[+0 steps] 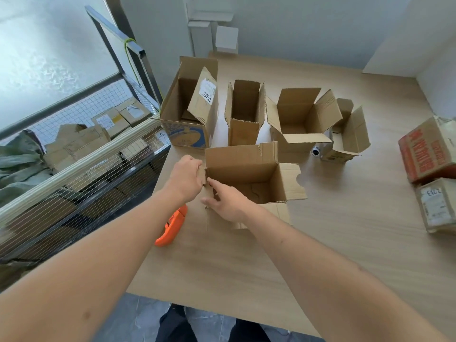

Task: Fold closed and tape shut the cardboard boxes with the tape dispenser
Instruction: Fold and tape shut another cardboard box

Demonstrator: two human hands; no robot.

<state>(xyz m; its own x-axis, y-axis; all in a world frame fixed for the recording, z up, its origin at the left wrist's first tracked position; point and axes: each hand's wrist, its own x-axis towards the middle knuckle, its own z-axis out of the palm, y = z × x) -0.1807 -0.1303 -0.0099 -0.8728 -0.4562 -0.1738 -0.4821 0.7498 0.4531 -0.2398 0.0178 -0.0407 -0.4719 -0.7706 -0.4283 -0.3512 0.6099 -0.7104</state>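
An open cardboard box (249,178) stands on the wooden table (333,243) in front of me, its back flap upright and its right flap folded outward. My left hand (186,180) grips the left flap at the box's left corner. My right hand (225,202) lies on the near left edge, fingers stretched along the flap and thumb out. The orange tape dispenser (170,227) lies on the table just left of the box, partly hidden under my left forearm.
Several more open boxes (296,119) stand in a row behind. Two closed boxes (430,154) sit at the right edge. A wire-mesh cart (81,154) with boxes stands left of the table. White boxes (225,37) lean on the far wall.
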